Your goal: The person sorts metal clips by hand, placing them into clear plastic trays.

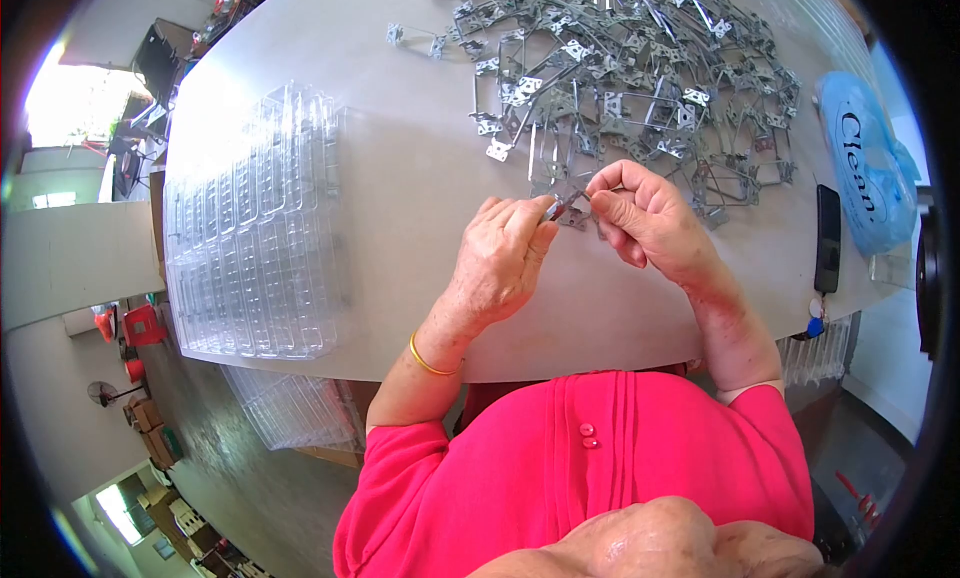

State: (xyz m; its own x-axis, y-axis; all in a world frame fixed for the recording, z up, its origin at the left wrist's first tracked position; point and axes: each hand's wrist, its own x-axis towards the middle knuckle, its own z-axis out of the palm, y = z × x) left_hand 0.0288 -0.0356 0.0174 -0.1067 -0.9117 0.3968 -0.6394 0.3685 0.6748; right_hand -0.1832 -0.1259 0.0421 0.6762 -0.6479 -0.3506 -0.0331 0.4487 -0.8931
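Observation:
My left hand (502,256), with a gold bangle on its wrist, is closed in a pinch around a small shiny metal bracket (553,210). Opposite it, my right hand (648,218) pinches the thin end of the same piece between thumb and forefinger, its other fingers curled. Both hands are above the table, just in front of a large heap of metal brackets (640,88) joined with thin rods. Fingers hide much of the held piece, so its full shape does not show.
Clear plastic trays (255,228) are stacked on the table's left, with more trays (295,408) below the edge. At the right are a black phone (828,240), keys with a blue tag (815,326), and a blue plastic bag (866,163).

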